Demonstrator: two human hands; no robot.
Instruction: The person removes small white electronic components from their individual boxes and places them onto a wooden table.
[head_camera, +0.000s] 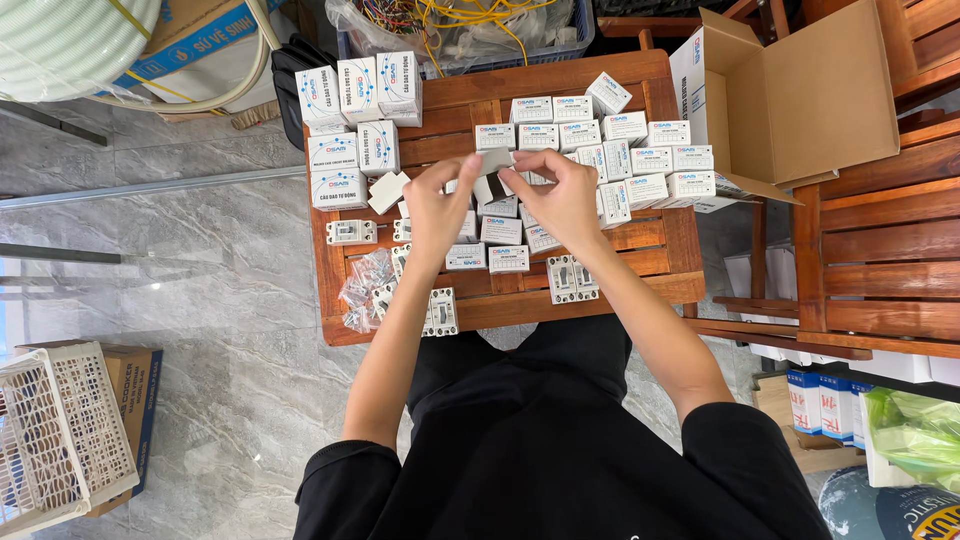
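Head view: small white box (497, 172), partly open.

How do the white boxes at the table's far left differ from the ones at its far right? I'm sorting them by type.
The far-left boxes look larger and stand in neat close rows; the far-right boxes look smaller, are more numerous and lie tilted at varied angles. Both are white cartons with blue print on the slatted wooden table. Both hands hold one small box.
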